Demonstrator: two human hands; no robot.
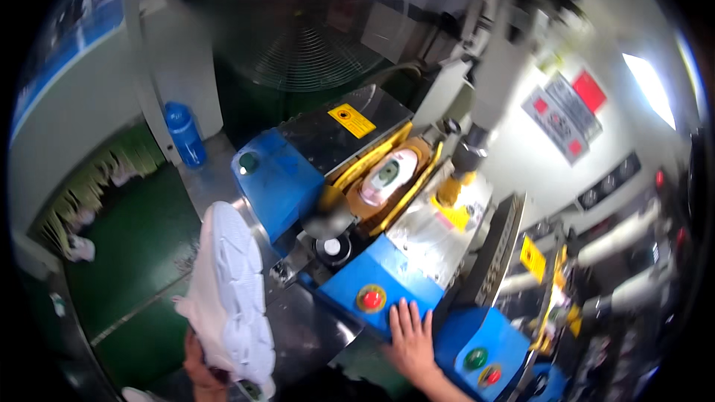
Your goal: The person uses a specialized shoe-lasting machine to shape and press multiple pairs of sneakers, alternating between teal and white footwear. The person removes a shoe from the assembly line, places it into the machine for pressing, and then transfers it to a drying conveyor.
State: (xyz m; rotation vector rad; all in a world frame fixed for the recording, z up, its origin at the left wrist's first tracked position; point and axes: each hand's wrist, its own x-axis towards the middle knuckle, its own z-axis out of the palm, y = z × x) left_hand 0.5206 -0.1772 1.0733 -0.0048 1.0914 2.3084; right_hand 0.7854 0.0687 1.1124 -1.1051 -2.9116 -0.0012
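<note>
A pale pink shoe with a thick white sole (234,298) is in my left hand (202,365), whose fingers close round its heel end; the sole faces right. My right hand (412,346) lies with fingers stretched out on the blue front panel (387,272) of a press machine, just right of a red button on a yellow ring (371,298). Inside the machine, another white and pink shoe (389,177) sits between two yellow side pads (410,197). A dark green button (249,162) tops the blue housing to the left.
A blue bottle (185,134) stands beyond the metal table (298,327). Behind the machine is a large round fan (309,56). To the right, a second blue panel (484,339) carries green and red buttons. A conveyor with hanging strips (82,193) runs at left.
</note>
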